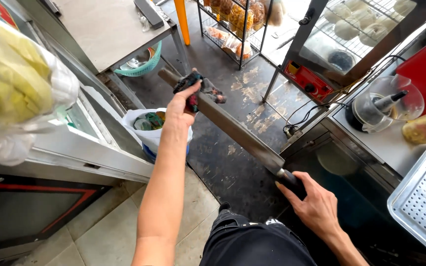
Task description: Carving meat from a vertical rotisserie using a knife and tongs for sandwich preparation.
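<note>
- Two bare hands work one long knife [232,129], held slantwise above the dark floor [223,167].
- Right hand [314,199] is closed round the black handle at the near end.
- Left hand [182,104] presses a dark rag [200,86] onto the blade near its far end, fingers curled over the cloth.
- Below the left forearm sits a white-lined bin [150,129]; a perforated metal tray [422,197] lies at right.
</note>
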